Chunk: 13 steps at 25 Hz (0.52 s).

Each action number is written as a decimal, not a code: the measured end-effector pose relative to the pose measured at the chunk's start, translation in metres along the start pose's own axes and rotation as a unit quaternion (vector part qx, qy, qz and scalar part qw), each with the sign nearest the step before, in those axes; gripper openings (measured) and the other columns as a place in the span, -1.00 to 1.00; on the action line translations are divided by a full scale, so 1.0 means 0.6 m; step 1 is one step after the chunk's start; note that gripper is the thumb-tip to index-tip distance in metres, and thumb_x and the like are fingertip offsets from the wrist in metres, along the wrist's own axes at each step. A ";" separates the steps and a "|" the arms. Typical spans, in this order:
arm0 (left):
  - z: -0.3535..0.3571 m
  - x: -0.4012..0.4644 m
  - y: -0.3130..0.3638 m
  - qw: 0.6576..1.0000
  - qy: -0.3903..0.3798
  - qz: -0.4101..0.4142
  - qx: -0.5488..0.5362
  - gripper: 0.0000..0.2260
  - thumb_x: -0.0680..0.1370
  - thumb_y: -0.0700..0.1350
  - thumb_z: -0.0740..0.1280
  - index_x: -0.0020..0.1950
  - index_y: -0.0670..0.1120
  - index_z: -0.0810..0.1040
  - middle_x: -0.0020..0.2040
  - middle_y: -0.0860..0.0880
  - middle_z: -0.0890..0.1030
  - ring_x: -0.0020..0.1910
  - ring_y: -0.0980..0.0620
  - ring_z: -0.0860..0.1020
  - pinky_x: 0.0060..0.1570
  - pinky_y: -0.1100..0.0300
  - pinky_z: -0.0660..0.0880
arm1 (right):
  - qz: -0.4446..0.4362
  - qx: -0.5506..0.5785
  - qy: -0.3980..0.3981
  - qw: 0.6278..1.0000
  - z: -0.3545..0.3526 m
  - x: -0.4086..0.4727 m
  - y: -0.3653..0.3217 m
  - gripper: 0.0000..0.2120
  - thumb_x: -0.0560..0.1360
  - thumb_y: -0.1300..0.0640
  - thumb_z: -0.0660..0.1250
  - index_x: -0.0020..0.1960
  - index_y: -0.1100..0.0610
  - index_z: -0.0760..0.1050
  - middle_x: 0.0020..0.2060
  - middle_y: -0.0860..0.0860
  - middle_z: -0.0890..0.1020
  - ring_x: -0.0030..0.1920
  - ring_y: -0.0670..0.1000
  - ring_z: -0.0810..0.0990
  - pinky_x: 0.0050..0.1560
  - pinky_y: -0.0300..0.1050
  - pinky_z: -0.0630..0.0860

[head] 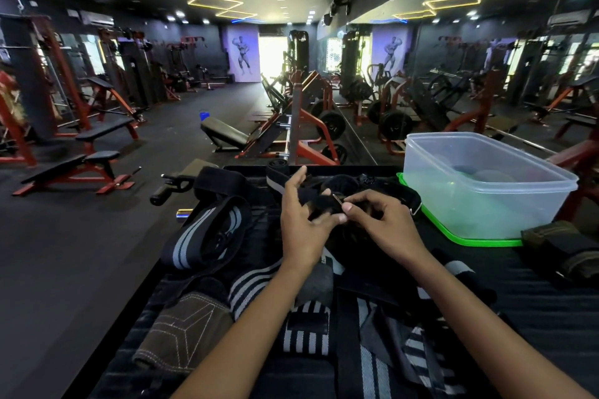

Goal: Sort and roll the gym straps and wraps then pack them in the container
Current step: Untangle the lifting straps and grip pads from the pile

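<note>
Both hands work a black strap (319,201) with a small metal buckle above the middle of the black table (534,301). My left hand (303,220) grips the strap's left end, thumb over it. My right hand (377,217) pinches the strap by the buckle. A clear plastic container (479,185) stands on its green lid (460,238) at the right. Loose black wraps with grey stripes (207,236) lie to the left, striped wraps (304,334) lie below my arms, and a brown stitched pad (181,330) sits at the lower left.
An olive-brown strap (564,246) lies at the table's right edge beside the container. A rolled black wrap (277,170) rests at the far edge. Benches and weight machines fill the gym floor behind, with a mirror wall on the right.
</note>
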<state>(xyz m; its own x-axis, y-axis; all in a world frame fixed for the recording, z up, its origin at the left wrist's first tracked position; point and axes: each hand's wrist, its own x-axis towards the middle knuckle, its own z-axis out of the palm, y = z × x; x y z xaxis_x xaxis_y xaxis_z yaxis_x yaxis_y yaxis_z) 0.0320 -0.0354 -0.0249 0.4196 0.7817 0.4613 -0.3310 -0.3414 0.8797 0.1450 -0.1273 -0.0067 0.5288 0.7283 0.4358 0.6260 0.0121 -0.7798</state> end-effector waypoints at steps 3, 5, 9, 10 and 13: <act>-0.009 0.011 0.006 0.998 -0.044 -0.019 -0.037 -0.33 0.38 -0.46 0.44 0.38 -0.02 0.33 0.25 0.03 0.50 0.15 0.02 0.59 0.03 0.29 0.56 | -0.035 -0.082 -0.021 0.996 -0.005 0.002 0.000 -0.85 0.45 0.07 0.45 0.01 0.03 0.65 -0.22 -0.07 0.59 -0.20 -0.09 0.54 -0.19 -0.16 0.40; -0.012 0.012 0.003 0.996 -0.081 -0.029 -0.036 -0.45 0.41 -0.45 0.42 0.32 -0.08 0.42 0.17 -0.01 0.56 0.18 0.01 0.58 -0.01 0.32 0.53 | -0.057 -0.156 -0.027 0.986 0.002 -0.001 0.002 -0.74 0.40 0.00 0.46 0.06 0.04 0.59 -0.17 -0.08 0.47 -0.13 -0.08 0.47 -0.16 -0.12 0.40; -0.011 0.009 -0.002 0.992 -0.122 -0.016 0.005 -0.63 0.42 -0.31 0.48 0.22 -0.15 0.56 0.19 -0.05 0.60 0.25 0.03 0.54 0.19 0.10 0.54 | -0.089 -0.281 0.024 0.955 0.018 -0.010 0.009 -0.74 0.46 -0.04 0.37 0.00 0.13 0.49 -0.12 -0.07 0.44 -0.05 -0.01 0.48 -0.29 -0.17 0.26; -0.012 0.010 -0.001 0.992 -0.127 -0.006 0.013 -0.62 0.41 -0.28 0.50 0.21 -0.15 0.58 0.20 -0.05 0.60 0.25 0.06 0.54 0.24 0.06 0.51 | -0.088 -0.278 0.039 0.956 0.020 -0.011 0.010 -0.78 0.49 -0.01 0.34 -0.03 0.14 0.48 -0.15 -0.08 0.43 -0.08 0.00 0.48 -0.34 -0.19 0.21; -0.023 0.013 -0.004 0.984 -0.152 0.013 0.088 -0.38 0.30 -0.09 0.57 0.33 -0.04 0.50 0.30 0.05 0.53 0.34 0.17 0.44 0.35 0.15 0.39 | -0.075 -0.216 0.057 0.972 0.020 -0.007 0.011 -0.78 0.53 0.02 0.33 -0.23 0.10 0.46 -0.27 -0.10 0.41 -0.25 -0.07 0.39 -0.40 -0.25 0.15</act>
<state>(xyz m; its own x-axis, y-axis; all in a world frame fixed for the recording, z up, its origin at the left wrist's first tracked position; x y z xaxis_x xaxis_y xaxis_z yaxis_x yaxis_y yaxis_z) 0.0243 -0.0212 -0.0250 0.6559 0.5877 0.4737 -0.2041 -0.4661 0.8609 0.1398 -0.1222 -0.0191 0.4575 0.6592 0.5967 0.8703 -0.1945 -0.4524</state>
